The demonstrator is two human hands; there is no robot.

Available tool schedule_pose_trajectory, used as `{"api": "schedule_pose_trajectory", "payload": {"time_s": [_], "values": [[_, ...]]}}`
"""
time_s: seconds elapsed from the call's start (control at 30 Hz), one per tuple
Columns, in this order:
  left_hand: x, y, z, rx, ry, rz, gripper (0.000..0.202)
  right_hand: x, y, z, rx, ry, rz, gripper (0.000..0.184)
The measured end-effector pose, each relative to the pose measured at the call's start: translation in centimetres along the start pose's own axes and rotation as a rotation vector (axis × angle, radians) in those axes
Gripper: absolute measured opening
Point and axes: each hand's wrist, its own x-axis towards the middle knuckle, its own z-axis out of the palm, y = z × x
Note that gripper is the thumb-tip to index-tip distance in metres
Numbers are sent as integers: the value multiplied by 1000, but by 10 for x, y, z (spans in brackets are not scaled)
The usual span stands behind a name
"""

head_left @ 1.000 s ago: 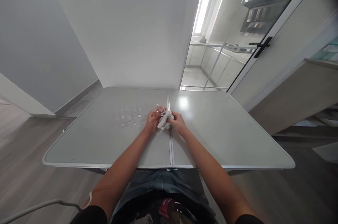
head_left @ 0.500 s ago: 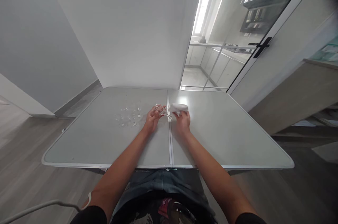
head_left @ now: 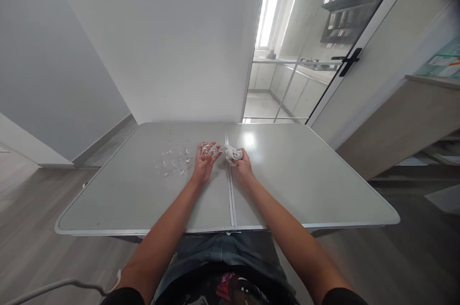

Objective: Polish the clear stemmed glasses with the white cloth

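Note:
My left hand is closed around the bowl of a clear stemmed glass, held sideways above the table's middle. The glass's stem points right, towards my right hand. That hand grips a bunched white cloth, which is wrapped about the foot end of the glass and hides it. Left of my left hand, several clear glass pieces stand or lie close together on the table; their outlines are faint and their exact shape is hard to make out.
The pale folding table has a metal rim and a seam down its middle. A white wall rises behind it. Towards the right are a glass door with a black handle and a wooden shelf unit. A pale cable hangs at lower left.
My right hand has brought the cloth left and turned it, so that it now covers the foot of the glass, which showed bare before. My left hand has shifted slightly left with the glass.

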Motion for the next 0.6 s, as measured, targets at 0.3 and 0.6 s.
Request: {"api": "schedule_pose_trajectory", "payload": {"time_s": [0.3,0.6], "values": [[-2,1,6,24,47,-14,57,-9,-12,4,-99,-118,-105,52],[-9,-1,10,38,-103,-106,59,4,-1,-6,139,104,46,42]]}}
